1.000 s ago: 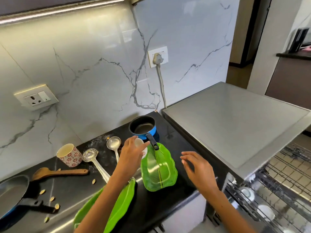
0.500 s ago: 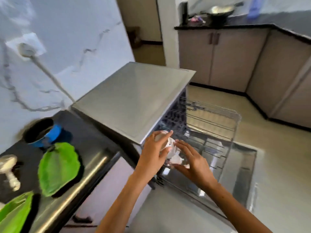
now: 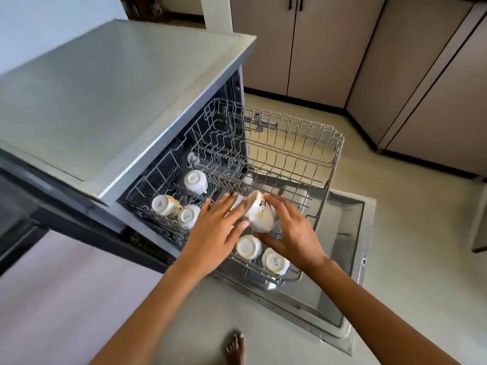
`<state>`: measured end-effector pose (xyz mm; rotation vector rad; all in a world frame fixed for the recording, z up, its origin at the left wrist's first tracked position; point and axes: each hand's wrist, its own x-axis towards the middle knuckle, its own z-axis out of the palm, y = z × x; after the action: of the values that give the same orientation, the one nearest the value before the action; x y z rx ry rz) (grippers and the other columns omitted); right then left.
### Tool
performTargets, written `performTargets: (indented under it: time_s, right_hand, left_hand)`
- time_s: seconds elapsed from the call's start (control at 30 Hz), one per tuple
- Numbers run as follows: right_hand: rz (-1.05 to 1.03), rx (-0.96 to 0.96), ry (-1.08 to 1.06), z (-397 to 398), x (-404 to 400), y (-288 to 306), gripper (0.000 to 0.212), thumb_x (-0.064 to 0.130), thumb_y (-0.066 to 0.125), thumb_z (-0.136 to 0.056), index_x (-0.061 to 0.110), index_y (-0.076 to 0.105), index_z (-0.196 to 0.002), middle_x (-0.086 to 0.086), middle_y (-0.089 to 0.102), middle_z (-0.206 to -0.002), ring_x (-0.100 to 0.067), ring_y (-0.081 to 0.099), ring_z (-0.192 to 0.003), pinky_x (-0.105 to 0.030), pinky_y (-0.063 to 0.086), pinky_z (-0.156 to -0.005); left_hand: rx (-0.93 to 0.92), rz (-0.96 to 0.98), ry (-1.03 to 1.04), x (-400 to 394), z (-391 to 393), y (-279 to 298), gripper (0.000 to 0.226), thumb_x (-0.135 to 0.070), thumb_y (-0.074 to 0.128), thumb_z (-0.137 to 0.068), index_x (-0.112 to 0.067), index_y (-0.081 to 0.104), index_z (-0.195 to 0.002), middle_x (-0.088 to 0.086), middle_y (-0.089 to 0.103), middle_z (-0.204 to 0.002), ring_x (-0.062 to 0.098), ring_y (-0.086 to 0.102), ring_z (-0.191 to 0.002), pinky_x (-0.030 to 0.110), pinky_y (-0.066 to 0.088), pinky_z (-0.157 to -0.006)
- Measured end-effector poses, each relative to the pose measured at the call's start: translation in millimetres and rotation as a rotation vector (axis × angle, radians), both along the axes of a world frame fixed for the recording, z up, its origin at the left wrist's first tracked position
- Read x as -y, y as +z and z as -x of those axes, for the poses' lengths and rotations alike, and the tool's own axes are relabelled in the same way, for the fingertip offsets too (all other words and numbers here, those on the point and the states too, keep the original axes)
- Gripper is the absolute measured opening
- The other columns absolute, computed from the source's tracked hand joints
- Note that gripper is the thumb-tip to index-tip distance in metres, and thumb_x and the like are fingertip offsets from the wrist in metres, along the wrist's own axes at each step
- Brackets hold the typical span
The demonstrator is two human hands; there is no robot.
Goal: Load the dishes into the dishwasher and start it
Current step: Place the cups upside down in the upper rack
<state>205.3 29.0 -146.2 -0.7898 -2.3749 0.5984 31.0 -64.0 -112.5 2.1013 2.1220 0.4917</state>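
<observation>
The dishwasher [image 3: 113,83] stands open with its upper wire rack [image 3: 292,146] pulled out over the lowered door [image 3: 345,233]. Several white cups [image 3: 195,180] sit upside down along the rack's left and near side. A white cup with dark lettering [image 3: 261,216] is tilted just above the rack's near middle. My right hand [image 3: 292,233] curls round its right side and bottom. My left hand [image 3: 216,233] lies beside it with fingers straight, the thumb touching the cup's left side.
The right and far parts of the rack hold nothing. Beige cabinets [image 3: 316,48] line the back and right walls. A bare foot [image 3: 235,346] stands on the floor in front of the door. The counter's dark edge [image 3: 15,206] shows at far left.
The view swung from the counter to the dishwasher. My left hand took a white cup from the counter and carried it over the rack; my right hand now grips it, lower in the rack.
</observation>
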Motion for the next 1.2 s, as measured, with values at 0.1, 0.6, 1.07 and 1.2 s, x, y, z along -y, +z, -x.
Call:
performTargets:
  time_s: [0.1,0.6,1.07,1.2]
  right_hand:
    - [0.003,0.056,-0.025,5.0,-15.9,-15.6,0.078,0.041,0.078,-0.07,0.009,0.044,-0.132,-0.011,0.05,-0.125,-0.027,0.057,-0.103,-0.038,0.054,-0.078]
    - [0.01,0.325,0.017,104.1,-74.4,-35.5,0.071,0.045,0.075,-0.067,0.015,0.042,-0.122,-0.009,0.053,-0.113,-0.027,0.057,-0.089,-0.036,0.053,-0.063]
    - [0.066,0.555,0.087,191.6,-96.6,-58.5,0.063,0.045,0.064,-0.082,0.019,0.035,-0.132,-0.01,0.045,-0.125,-0.022,0.055,-0.094,-0.029,0.051,-0.071]
    - [0.106,0.538,0.03,202.8,-100.6,-64.8,0.057,0.05,0.06,-0.084,0.02,0.039,-0.128,-0.009,0.049,-0.122,-0.017,0.052,-0.077,-0.025,0.042,-0.056]
  left_hand:
    - [-0.22,0.083,0.048,15.8,22.3,-39.0,0.054,-0.042,0.026,-0.098,-0.013,0.052,-0.135,0.01,0.045,-0.143,0.025,0.04,-0.134,0.046,0.03,-0.109]
    - [-0.246,0.183,0.086,30.1,79.1,-87.0,0.056,-0.048,0.01,-0.103,-0.021,0.022,-0.15,0.007,0.025,-0.155,0.026,0.021,-0.143,0.037,0.01,-0.114]
    - [-0.181,0.162,0.111,30.9,80.7,-93.2,0.055,-0.046,0.016,-0.103,-0.021,0.019,-0.152,0.006,0.019,-0.157,0.023,0.015,-0.145,0.049,0.02,-0.112]
    - [-0.166,0.158,0.11,31.9,80.6,-95.0,0.055,-0.046,0.017,-0.103,-0.022,0.016,-0.152,0.004,0.014,-0.159,0.021,0.009,-0.146,0.045,0.014,-0.116]
